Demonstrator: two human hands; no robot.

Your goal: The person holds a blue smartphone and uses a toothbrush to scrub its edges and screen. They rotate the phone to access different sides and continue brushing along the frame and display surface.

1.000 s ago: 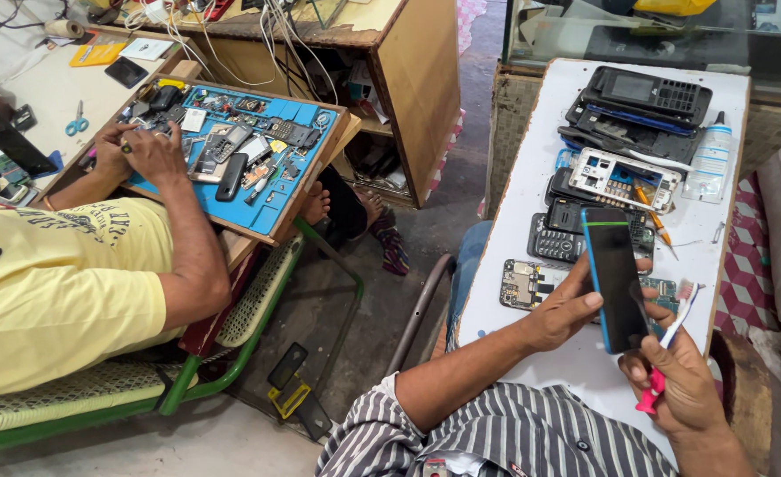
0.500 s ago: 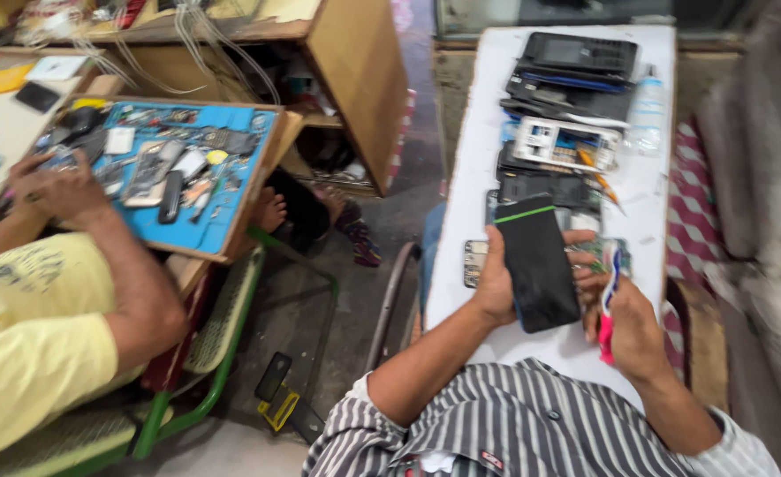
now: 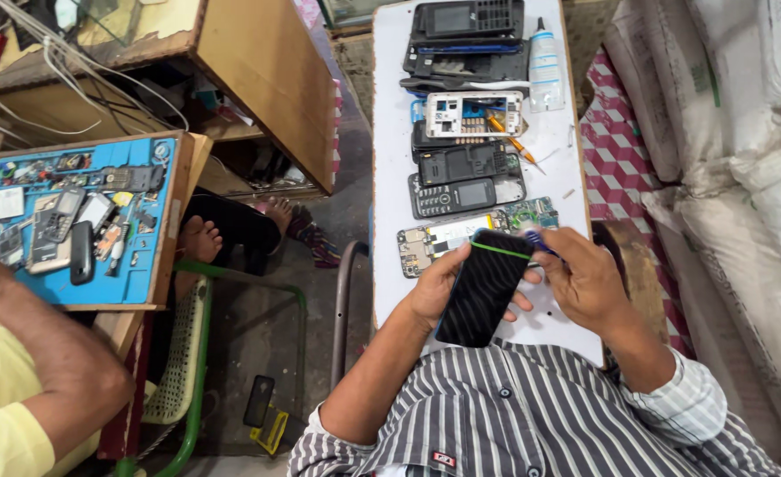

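Fingers (image 3: 451,265) of the left hand (image 3: 435,291) are wrapped round the left edge of a black slab smartphone with a green top rim (image 3: 483,287), held tilted above the near edge of the white bench (image 3: 390,132). A blue-handled tool (image 3: 536,240) is pinched by the right hand (image 3: 585,283) at the phone's top right corner. Bare bench lies under the hands; dismantled handsets (image 3: 466,181) crowd the farther stretch.

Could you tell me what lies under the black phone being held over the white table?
Under the black phone, a bare circuit board pokes out on the white table. The phone hides the rest of that board.
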